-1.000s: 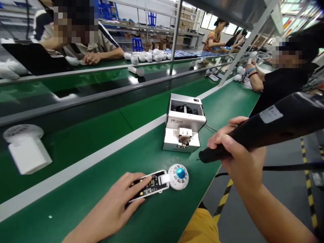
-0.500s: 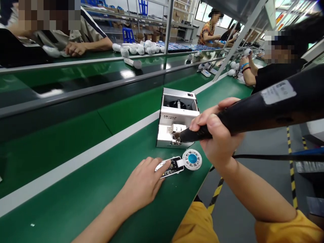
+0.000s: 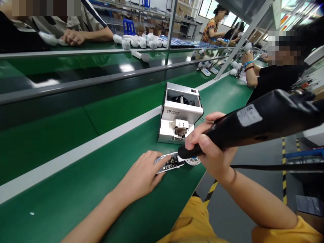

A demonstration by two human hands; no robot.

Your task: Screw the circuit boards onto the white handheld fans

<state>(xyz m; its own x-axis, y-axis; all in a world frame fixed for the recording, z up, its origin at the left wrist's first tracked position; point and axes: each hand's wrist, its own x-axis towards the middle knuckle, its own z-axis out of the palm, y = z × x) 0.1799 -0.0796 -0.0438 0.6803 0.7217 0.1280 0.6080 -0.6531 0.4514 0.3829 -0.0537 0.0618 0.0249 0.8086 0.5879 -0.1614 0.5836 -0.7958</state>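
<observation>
On the desk (image 3: 76, 189) at 6 o'clock, the spread left hand (image 3: 141, 175) presses a circuit board (image 3: 170, 162); the right hand (image 3: 209, 148) wraps an electric screwdriver (image 3: 255, 123), its tip just over the board, with no fastened screw visible.

Just past the right hand (image 3: 212, 148) there's a white 6K Tools screw feeder (image 3: 180, 113) sitting on the green assembly bench (image 3: 63, 189), and a co-worker in black (image 3: 275, 79) farther along on that side.

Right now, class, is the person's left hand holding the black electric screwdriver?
No, the left hand rests on a circuit board, while the right hand grips the black electric screwdriver.
</observation>
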